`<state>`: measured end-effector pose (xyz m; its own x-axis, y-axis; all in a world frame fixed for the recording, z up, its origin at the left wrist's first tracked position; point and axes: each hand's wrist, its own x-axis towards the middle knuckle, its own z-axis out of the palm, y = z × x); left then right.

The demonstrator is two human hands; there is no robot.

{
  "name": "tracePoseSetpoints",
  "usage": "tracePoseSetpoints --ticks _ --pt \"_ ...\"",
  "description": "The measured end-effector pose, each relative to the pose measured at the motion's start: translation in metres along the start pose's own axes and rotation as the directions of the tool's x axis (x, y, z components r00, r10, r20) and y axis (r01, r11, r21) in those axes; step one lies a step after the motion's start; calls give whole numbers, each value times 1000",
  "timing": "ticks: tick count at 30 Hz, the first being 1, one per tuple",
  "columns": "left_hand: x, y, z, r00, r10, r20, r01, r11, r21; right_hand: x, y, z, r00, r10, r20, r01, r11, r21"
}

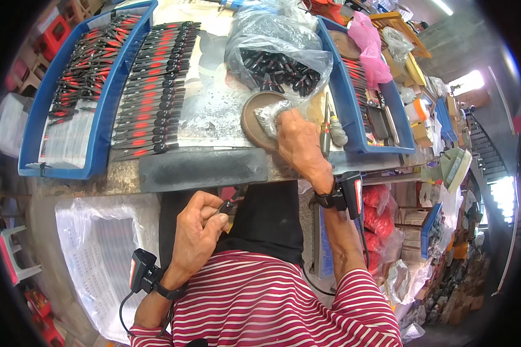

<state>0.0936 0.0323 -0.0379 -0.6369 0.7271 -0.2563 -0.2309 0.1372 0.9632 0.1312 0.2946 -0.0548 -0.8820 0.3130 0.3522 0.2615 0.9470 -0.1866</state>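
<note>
My left hand (200, 231) is closed in front of my lap, below the table edge. Thumb and fingers pinch a small black tool part (228, 206), its full shape partly covered. Out over the table, my right hand (300, 141) has its fingers bent down into a crumpled clear plastic bag (267, 117). That bag lies in a round brown dish (252, 134); the fingertips and whatever they grip are hidden. Just right of this hand lies a screwdriver (326, 130). Beyond it, a large clear bag (272, 37) spills many black handle parts (281, 70).
At left, a blue tray (98, 130) holds a heap of black-and-red tools. Beside it lies a long row of similar slim tools (147, 107). Another blue tray (362, 141) stands at right, with a pink bag (369, 49) over its edge. A dark pad (202, 170) covers the table's front edge.
</note>
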Motion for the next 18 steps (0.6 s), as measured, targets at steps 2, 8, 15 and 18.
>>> tracePoseSetpoints --ticks 2,8,15,18 --pt "0 0 0 1000 -9 9 10 998 -56 0 1 -1 999 -11 -39 15 996 89" --pt "2 7 0 997 -61 44 67 984 -165 -4 0 -10 997 57 -55 -42 968 246" --pt "2 6 2 997 -62 46 71 971 -230 -5 -13 -26 977 214 -8 -195 904 380" --pt "1 4 2 996 -86 36 92 969 -230 -14 -31 -42 945 288 157 -321 713 624"
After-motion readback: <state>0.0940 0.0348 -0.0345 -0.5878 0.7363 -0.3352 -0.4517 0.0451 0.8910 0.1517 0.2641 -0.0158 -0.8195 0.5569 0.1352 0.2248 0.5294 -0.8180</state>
